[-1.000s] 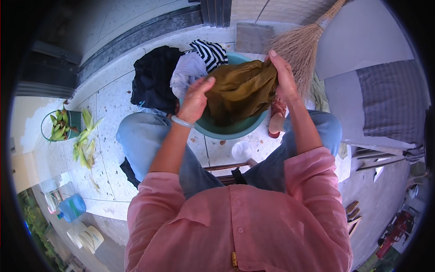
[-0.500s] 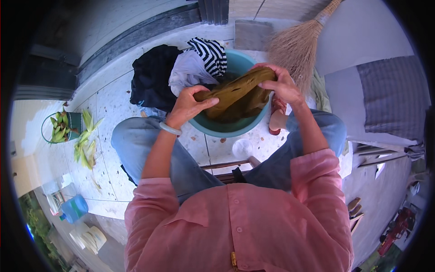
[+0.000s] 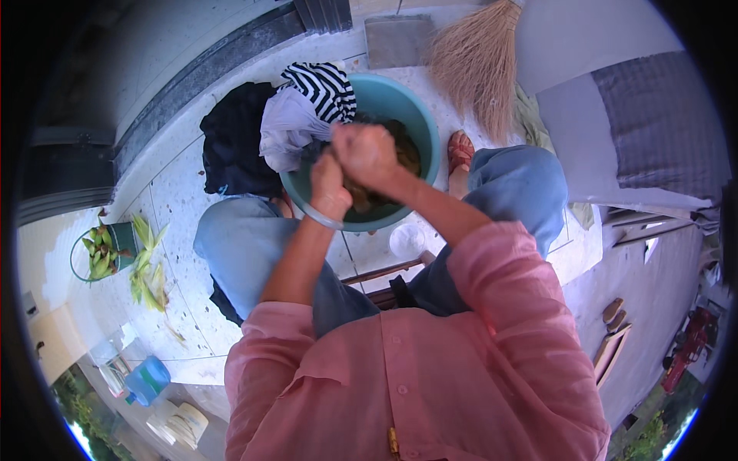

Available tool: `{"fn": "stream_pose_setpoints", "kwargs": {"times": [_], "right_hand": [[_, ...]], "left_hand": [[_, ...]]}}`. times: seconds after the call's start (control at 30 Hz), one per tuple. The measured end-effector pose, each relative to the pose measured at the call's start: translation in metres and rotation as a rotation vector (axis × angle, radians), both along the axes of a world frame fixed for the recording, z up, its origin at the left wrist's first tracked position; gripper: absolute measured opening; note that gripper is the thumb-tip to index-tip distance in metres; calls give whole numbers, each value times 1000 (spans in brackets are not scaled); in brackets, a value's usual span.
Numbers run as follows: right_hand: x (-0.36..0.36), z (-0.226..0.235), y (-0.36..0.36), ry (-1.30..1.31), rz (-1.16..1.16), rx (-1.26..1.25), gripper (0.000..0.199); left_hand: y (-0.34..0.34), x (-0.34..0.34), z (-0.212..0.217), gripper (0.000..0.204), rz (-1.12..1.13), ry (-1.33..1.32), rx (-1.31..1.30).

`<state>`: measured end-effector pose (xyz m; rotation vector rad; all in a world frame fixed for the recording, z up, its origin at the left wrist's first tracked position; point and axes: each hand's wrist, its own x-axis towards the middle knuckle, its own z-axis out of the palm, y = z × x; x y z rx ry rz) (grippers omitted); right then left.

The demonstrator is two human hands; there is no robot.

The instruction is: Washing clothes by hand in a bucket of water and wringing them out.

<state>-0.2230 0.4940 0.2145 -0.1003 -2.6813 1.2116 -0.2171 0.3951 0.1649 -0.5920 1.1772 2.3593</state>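
Note:
Over a teal plastic basin point(image 3: 433, 146), both of my hands are closed and pressed close together. My left hand point(image 3: 329, 187) is a fist near the basin's near-left side. My right hand point(image 3: 367, 156), smeared by motion, is clenched just above and to the right of it. A wet olive-brown cloth point(image 3: 405, 147) is gripped between them, most of it lying down in the basin, with the held part hidden by my fingers. A black-and-white striped cloth point(image 3: 319, 86) and a pale lavender cloth point(image 3: 290, 127) drape over the basin's left rim.
Black cloth point(image 3: 237, 142) is heaped left of the basin. A straw broom point(image 3: 478, 65) leans behind it on the right. At the left stand a green bucket point(image 3: 124, 240) of corn and loose husks point(image 3: 147, 265). A clear round container point(image 3: 407, 240) sits between my legs.
My hands, which held the cloth stretched apart above the basin, have come together into fists lower and to the left. Most of the cloth has dropped into the basin.

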Motion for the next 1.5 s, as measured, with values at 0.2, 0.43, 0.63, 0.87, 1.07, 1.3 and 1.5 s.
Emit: {"fn": "stream_pose_setpoints", "kwargs": {"times": [0.2,0.43,0.63,0.87,1.07,1.3,1.5], "right_hand": [[-16,-14,11,44,-180,-10,39],[-9,2,16,-23,-196,-64,39],[-36,-14,56,-152,-180,-340,52],[2,7,122,-154,70,-41,40],[97,-61,78,-790,1342,-109,29],[193,-233,62,-1022,992,611,30],[208,-259,23,-1126,1052,531,40]], "left_hand": [[21,-5,18,23,41,-215,-40],[25,2,22,29,-62,-213,25],[-12,2,73,49,-298,-74,199],[-56,5,66,37,-445,274,-283],[-63,0,65,36,-344,269,-179],[-40,-1,77,49,-359,209,158],[-67,7,92,69,-283,144,215]]}}
